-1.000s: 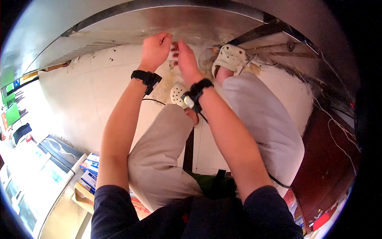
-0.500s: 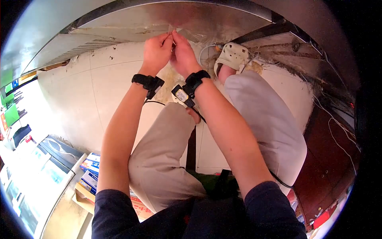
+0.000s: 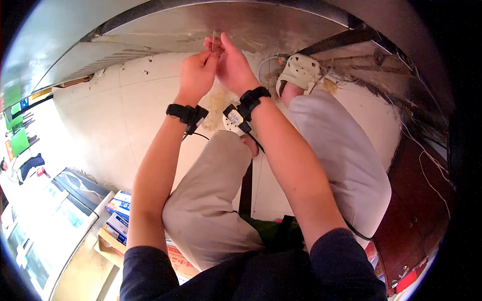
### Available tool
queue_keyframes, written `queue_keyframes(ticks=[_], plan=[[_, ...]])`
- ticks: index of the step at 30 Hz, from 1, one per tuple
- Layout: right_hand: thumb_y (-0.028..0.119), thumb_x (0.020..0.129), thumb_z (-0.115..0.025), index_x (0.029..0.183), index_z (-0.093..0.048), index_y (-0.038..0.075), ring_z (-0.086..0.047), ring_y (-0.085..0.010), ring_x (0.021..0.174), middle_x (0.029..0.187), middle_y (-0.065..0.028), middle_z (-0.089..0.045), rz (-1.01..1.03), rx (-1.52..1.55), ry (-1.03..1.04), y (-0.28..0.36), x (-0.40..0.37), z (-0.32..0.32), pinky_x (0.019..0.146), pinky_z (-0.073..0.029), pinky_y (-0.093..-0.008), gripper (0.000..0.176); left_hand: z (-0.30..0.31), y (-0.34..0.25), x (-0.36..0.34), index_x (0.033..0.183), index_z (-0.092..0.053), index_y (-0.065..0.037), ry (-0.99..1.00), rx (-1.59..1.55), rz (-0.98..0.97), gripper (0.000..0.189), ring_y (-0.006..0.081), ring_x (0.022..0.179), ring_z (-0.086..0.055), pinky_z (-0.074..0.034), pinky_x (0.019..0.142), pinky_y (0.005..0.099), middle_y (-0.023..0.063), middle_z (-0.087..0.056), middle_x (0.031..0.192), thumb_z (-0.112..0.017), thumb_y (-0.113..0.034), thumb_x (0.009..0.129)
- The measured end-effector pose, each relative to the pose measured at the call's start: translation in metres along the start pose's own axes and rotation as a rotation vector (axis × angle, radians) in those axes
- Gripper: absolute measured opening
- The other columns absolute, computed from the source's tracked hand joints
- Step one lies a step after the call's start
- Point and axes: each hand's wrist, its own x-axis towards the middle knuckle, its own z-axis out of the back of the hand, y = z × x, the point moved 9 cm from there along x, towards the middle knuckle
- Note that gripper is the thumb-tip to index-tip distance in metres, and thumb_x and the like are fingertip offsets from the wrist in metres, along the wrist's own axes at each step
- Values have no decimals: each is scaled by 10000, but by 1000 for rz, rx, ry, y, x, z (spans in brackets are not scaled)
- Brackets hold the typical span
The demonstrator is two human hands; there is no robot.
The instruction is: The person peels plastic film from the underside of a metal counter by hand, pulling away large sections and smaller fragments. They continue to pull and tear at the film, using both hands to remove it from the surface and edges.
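Near the top centre, below the stained metal surface [image 3: 175, 30], my left hand [image 3: 197, 75] is closed, its thumb and fingertips pinched on a thin, pale strand [image 3: 214, 40] that sticks up. Right beside it, my right hand [image 3: 235, 67] has its palm turned toward the left one. Its thumb points up and its fingers curl loosely behind the strand. Whether they touch the strand is unclear. Black straps with small devices wrap both wrists.
A pale clog [image 3: 299, 70] is on my right foot, another [image 3: 233, 123] on my left. A thin hose curves beside the right clog. Small boxes [image 3: 118, 223] stand lower left by a glass-topped case. A dark red panel [image 3: 411, 200] and loose wires are at right.
My right hand has opened, its thumb now raised and apart from my left fingertips. My left hand has shifted slightly down. The view has moved a little.
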Motion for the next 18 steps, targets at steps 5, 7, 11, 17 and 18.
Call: queue_keyframes(ticks=[5, 7, 11, 17, 18], plan=[[339, 974, -469, 905, -590, 96, -500, -81, 730, 826, 28, -564, 40, -21, 107, -2, 7, -3, 622, -380, -226, 280, 2, 0, -2, 780, -595, 37, 5, 34, -14, 246, 258, 502, -471, -412, 519, 364, 207, -531, 613, -555, -190, 864], [300, 985, -455, 857, -551, 87, -482, -74, 709, 789, 32, -525, -16, -39, 92, -12, 7, -2, 623, -382, -216, 266, 5, 0, -6, 781, -597, 38, 7, 62, 8, 246, 260, 499, -470, -412, 516, 362, 207, -531, 611, -554, -189, 864], [298, 985, -453, 869, -546, 79, -478, -72, 708, 790, 32, -520, -15, -121, 154, -29, -3, -3, 627, -390, -227, 265, 11, 9, -23, 782, -601, 40, -5, -5, 24, 245, 269, 489, -473, -413, 507, 359, 206, -531, 598, -554, -187, 862], [263, 988, -426, 949, -576, 82, -481, -66, 764, 844, 27, -552, -223, -313, 173, -88, -33, 8, 670, -402, -222, 239, 28, 51, -81, 778, -606, 28, 51, 159, 101, 230, 228, 459, -433, -390, 478, 347, 184, -501, 563, -557, -177, 869], [300, 986, -412, 1029, -589, 99, -495, -66, 832, 912, 25, -590, 42, -595, 230, -70, -33, 4, 720, -408, -235, 271, 33, 53, -92, 747, -588, 29, 46, 118, 178, 248, 246, 455, -423, -378, 470, 349, 184, -489, 562, -563, -182, 873]])
